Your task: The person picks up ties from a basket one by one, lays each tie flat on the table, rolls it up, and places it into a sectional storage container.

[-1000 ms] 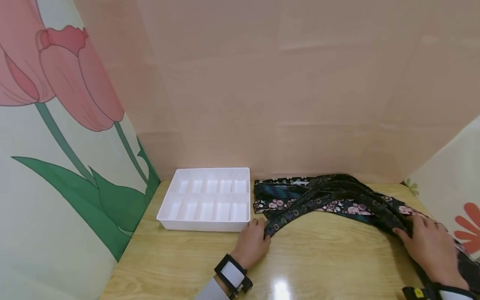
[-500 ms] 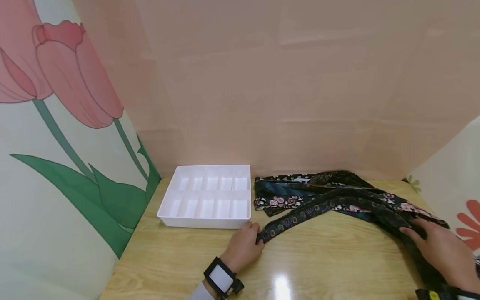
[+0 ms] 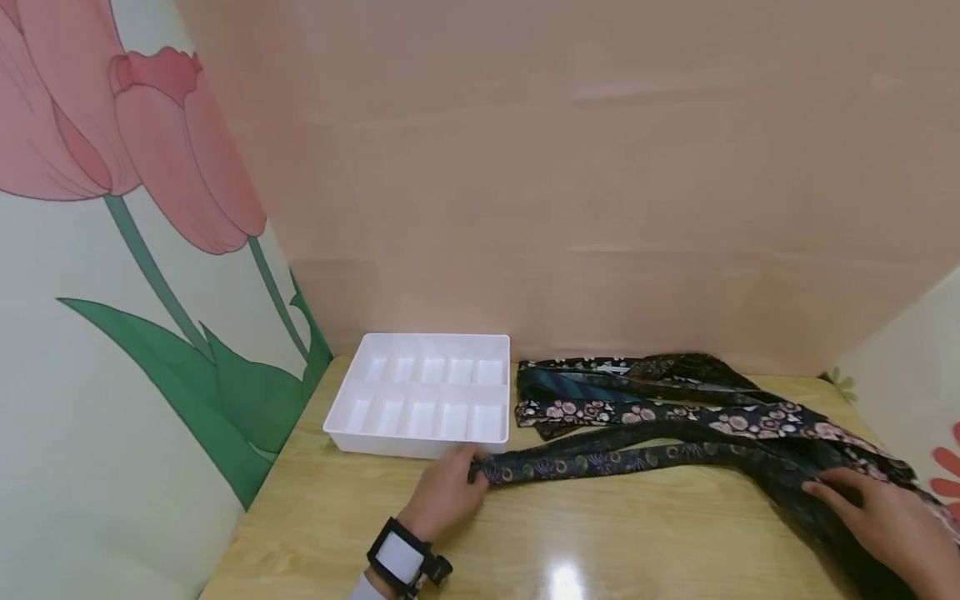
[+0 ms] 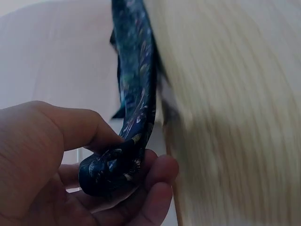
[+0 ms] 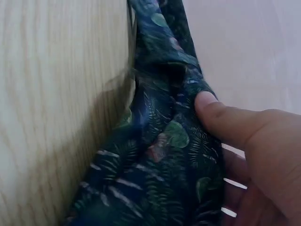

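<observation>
A long dark necktie [image 3: 600, 464] with a small leaf-and-ring pattern stretches across the wooden table between both hands. My left hand [image 3: 444, 493] pinches its narrow left end just in front of the white tray. In the left wrist view, the thumb and fingers of the left hand [image 4: 70, 155] curl round the folded tie end [image 4: 115, 162]. Farther right, my right hand [image 3: 885, 517] grips the wider part, thumb on top. The right wrist view shows the right hand's thumb [image 5: 225, 117] on the tie's edge [image 5: 174, 141], with the fingers partly hidden behind the cloth.
The white divided tray [image 3: 416, 446] stands at the back left, against the brown backdrop [image 3: 570, 208]. More dark neckties lie at the back right, including one with pink flowers [image 3: 735, 421]. Tulip-patterned cloth [image 3: 165, 333] hangs on the left.
My left hand has drawn the necktie's end left and toward me, away from the pile, to below the tray. The tie now lies straighter, apart from the flowered one. My right hand has shifted slightly.
</observation>
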Tool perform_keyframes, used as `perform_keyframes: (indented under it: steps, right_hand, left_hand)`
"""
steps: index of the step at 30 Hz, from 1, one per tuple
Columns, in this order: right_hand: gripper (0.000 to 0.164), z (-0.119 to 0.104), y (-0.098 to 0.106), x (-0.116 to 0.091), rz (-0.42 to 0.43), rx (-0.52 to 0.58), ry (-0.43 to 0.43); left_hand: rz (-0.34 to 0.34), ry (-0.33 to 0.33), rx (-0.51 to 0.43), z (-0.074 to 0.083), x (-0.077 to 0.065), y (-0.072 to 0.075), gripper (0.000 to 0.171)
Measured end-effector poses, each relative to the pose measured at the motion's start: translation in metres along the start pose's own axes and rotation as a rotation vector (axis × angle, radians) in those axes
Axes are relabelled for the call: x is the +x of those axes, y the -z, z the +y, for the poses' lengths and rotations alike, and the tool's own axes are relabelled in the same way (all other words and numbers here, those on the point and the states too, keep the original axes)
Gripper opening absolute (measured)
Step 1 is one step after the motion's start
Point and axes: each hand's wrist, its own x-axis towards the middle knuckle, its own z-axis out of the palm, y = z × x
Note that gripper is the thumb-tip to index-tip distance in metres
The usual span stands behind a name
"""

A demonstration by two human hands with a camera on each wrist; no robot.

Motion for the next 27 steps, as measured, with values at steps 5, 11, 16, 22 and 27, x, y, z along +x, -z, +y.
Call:
perform_keyframes:
  steps: [5,11,16,22,27]
  right_hand:
    - [0.056,0.006,-0.005,-0.003,-0.147,0.016,0.011]
    - [0.085,0.008,-0.006,-0.006,-0.305,-0.005,-0.007]
    - [0.088,0.004,-0.007,-0.006,-0.374,-0.009,0.019]
    - [0.084,-0.014,-0.009,-0.014,-0.441,0.046,0.026]
    - [0.084,-0.018,-0.01,-0.016,-0.466,0.083,0.012]
  left_hand:
    - [0.006,0.029,-0.041,-0.013,0.0,0.012,0.026]
    - [0.009,0.083,-0.134,-0.032,-0.008,0.021,0.025]
    - [0.02,0.142,-0.172,-0.05,-0.013,0.027,0.021]
    - [0.062,0.231,-0.172,-0.067,-0.019,0.04,0.02]
    - [0.103,0.27,-0.182,-0.08,-0.023,0.049,0.022]
